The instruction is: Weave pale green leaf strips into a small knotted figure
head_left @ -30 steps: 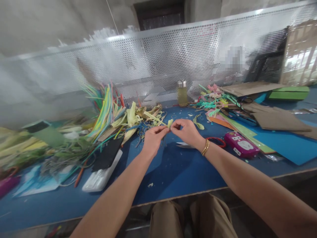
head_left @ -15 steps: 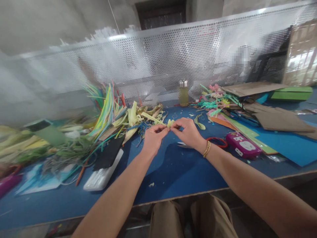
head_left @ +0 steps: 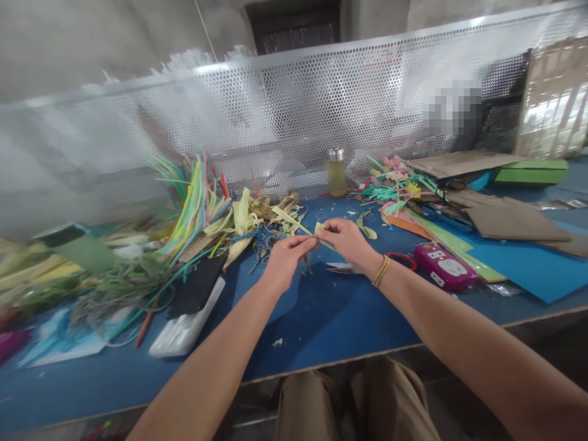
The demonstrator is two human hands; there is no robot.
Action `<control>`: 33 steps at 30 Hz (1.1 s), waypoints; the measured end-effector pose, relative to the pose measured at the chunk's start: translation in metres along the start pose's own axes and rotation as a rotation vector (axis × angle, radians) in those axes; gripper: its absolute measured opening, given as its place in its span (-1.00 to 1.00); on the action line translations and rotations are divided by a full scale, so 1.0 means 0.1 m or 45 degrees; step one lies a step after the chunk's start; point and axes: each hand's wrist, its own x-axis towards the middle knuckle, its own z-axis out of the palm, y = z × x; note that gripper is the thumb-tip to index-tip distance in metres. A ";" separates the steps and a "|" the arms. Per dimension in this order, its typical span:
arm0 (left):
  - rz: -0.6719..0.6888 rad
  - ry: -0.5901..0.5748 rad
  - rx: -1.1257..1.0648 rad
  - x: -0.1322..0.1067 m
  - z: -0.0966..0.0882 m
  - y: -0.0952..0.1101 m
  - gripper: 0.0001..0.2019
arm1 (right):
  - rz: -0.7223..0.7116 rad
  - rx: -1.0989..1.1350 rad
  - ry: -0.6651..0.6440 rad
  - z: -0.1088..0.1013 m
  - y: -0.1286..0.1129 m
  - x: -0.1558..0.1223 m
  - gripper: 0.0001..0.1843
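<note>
Hands meet at frame centre: I see my left hand (head_left: pixel 283 262) and right hand (head_left: pixel 350 243) pinching a pale yellow-green strip (head_left: pixel 318 228) between closed fingertips above the blue table (head_left: pixel 321 318).

Thin pale yellow-green paper strip (head_left: pixel 320 236), pinched taut above blue tabletop (head_left: pixel 321 318)

Strip pile (head_left: pixel 202 208) left, bottle (head_left: pixel 336 172) behind, probably scissors (head_left: pixel 367 266) under right wrist.
</note>
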 end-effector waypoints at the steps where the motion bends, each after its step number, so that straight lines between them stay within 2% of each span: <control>1: -0.045 -0.012 -0.056 0.01 -0.01 -0.01 -0.65 | 0.034 0.038 -0.014 -0.01 0.01 0.01 -0.73; 5: -0.151 0.044 -0.111 0.04 -0.07 -0.03 -0.58 | 0.112 0.110 0.024 -0.06 -0.02 0.04 -0.71; 10: -0.134 0.043 -0.054 0.05 -0.10 -0.02 -0.60 | 0.138 0.090 0.029 -0.08 -0.08 0.02 -0.68; 14: -0.149 0.039 -0.046 0.04 -0.09 -0.02 -0.60 | 0.171 0.071 0.028 -0.07 -0.02 0.03 -0.68; 17: -0.167 0.026 -0.066 0.02 -0.07 0.00 -0.62 | 0.282 0.261 0.027 -0.10 0.04 0.07 -0.73; 19: -0.181 0.006 -0.108 0.01 -0.06 0.02 -0.63 | 0.363 0.498 -0.041 -0.14 0.05 0.09 -0.73; 21: -0.188 -0.032 -0.145 0.00 -0.06 0.05 -0.63 | 0.382 0.726 -0.202 -0.20 0.03 0.10 -0.70; 24: -0.186 -0.090 -0.165 -0.02 -0.05 0.08 -0.64 | 0.285 0.940 -0.512 -0.29 -0.01 0.09 -0.70; 27: -0.182 -0.145 -0.181 -0.05 -0.04 0.10 -0.66 | 0.156 1.026 -0.715 -0.34 0.00 0.08 -0.67; 30: -0.165 -0.230 -0.198 -0.07 -0.04 0.10 -0.69 | 0.127 0.977 -0.789 -0.36 0.05 0.08 -0.65; 33: -0.153 -0.282 -0.183 -0.09 -0.02 0.10 -0.72 | 0.186 0.820 -0.715 -0.35 0.07 0.08 -0.61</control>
